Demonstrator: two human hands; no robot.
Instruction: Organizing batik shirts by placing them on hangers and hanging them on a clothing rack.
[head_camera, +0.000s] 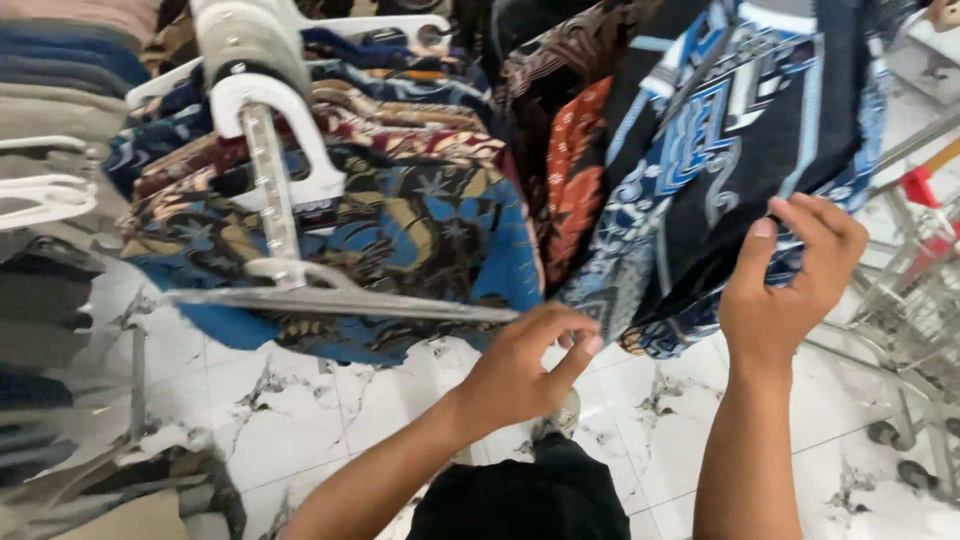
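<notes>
Head view, steeply downward, close.

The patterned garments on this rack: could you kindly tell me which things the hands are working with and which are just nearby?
In hand:
- right hand gripping the blue-and-black patterned garment
- left hand at the end of the metal rack bar

Nearby only:
- white hangers
- folded stacks
- metal cart
- marbled floor tiles
</notes>
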